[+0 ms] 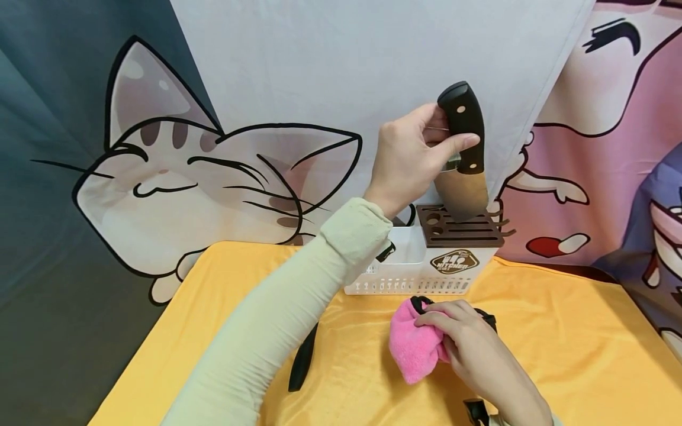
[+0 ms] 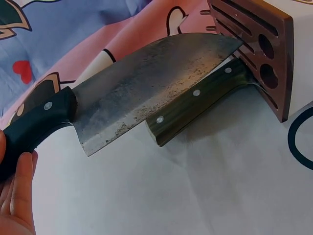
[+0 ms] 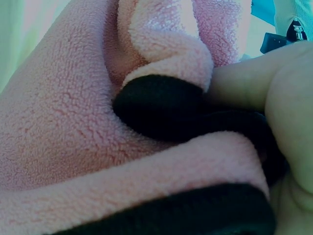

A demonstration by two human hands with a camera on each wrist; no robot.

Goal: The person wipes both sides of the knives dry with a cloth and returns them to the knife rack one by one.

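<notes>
My left hand (image 1: 410, 154) pinches the black riveted handle of a broad kitchen knife (image 1: 462, 192) and holds it above the knife rack (image 1: 442, 234). The stained blade (image 2: 146, 83) points down, its tip at the slotted brown top (image 2: 254, 29) in the left wrist view; whether it has entered a slot I cannot tell. Behind it, another knife's dark handle (image 2: 195, 98) sticks out of the rack. My right hand (image 1: 469, 340) grips a bunched pink towel (image 1: 415, 346) with black edging over the table. The right wrist view shows the plush folds (image 3: 63, 107) close up.
The white perforated rack stands at the back of the yellow-covered table (image 1: 559, 331), against a printed curtain (image 1: 298, 71). A black loop (image 2: 296, 139) shows beside the rack. A black handle (image 1: 302, 362) lies on the cloth, partly hidden by my left sleeve (image 1: 282, 302).
</notes>
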